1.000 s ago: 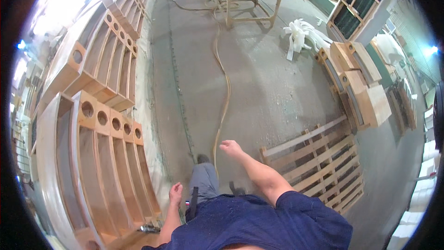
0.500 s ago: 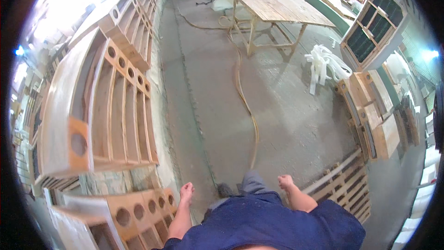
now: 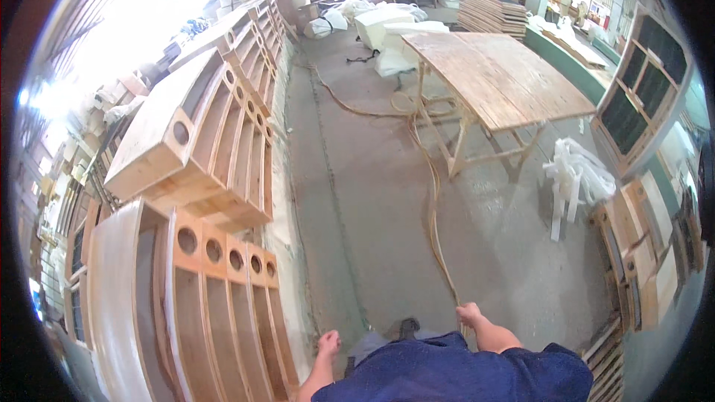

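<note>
1. Head view looks down on a grey concrete workshop floor (image 3: 372, 201), with the person's blue-clad torso at the lower edge.
2. A long tan hose (image 3: 432, 201) snakes over that floor from beneath the pale plank-topped wooden table (image 3: 499, 74) down to the person; it is the landmark for everything else.
3. The right hand (image 3: 469, 315) sits at the near end of the hose, fingers curled narrow; whether it actually grips the hose cannot be told.
4. The left hand (image 3: 328, 342) hangs well left of the hose, loosely curled and holding nothing.
5. Far left of the hose stand curved plywood frames with round holes (image 3: 216, 275).
6. Right of the hose lies a white bundle of plastic wrap (image 3: 577, 175), just beyond the table legs.
</note>
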A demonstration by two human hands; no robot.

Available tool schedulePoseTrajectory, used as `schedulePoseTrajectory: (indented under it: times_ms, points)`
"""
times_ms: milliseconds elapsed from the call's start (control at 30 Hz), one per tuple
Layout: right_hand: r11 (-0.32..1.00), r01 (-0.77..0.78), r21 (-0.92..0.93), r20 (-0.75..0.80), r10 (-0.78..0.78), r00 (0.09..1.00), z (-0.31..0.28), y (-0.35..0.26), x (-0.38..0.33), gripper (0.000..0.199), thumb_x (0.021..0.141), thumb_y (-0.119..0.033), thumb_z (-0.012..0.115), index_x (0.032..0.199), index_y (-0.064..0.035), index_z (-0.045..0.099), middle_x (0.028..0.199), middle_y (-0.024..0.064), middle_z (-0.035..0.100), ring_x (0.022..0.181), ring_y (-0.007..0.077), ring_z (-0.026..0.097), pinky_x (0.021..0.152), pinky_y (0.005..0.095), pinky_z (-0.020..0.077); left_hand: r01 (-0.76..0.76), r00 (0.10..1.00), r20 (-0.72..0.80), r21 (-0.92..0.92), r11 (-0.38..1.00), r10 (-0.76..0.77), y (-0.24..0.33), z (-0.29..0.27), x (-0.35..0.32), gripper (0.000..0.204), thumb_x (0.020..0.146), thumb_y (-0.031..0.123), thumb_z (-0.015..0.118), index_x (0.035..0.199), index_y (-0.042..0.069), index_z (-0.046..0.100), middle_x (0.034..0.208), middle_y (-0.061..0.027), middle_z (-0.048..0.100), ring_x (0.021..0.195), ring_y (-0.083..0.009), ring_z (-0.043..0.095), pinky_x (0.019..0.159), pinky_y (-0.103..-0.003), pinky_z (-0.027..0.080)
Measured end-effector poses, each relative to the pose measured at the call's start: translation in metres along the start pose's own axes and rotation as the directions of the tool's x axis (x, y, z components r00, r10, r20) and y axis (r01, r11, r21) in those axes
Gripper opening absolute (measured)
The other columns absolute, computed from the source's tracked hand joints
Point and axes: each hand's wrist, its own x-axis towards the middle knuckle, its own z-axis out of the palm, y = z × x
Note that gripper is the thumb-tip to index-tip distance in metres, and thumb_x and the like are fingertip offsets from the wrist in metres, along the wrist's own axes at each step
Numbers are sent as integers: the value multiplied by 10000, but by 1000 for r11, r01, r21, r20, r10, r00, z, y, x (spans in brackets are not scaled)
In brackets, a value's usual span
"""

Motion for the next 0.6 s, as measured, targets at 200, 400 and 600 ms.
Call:
schedulePoseTrajectory:
  times_ms: [200, 400, 600]
  points:
    - [897, 354, -264, -105, -392, 914, -39, -283, 182, 407, 829, -312, 585, 1056, 18, 657, 928, 164, 687, 888, 239, 656, 779, 380, 508, 260, 956, -106, -119, 958, -273, 11, -16, 124, 160, 873, 184, 530, 919, 64, 625, 743, -77, 613, 591, -211, 582, 491, -360, 470]
    - [900, 266, 344, -37, -270, 962, -40, -478, 256, 405, 846, -304, 595, 1136, -26, 648, 972, 108, 689, 878, 228, 654, 756, 342, 515, 411, 909, -29, 222, 884, -416, 174, 31, 278, 232, 888, 268, 507, 856, 58, 599, 754, -92, 601, 652, -227, 578, 552, -385, 469]
    - [913, 202, 355, -221, -128, 967, -82, -529, 325, 257, 852, -313, 593, 910, -77, 677, 706, 40, 596, 516, 128, 516, 442, 287, 404, -309, 951, 77, 316, 897, 300, 527, 146, 474, 336, 891, 328, 531, 652, 91, 533, 587, -28, 522, 536, -156, 495, 479, -341, 394]
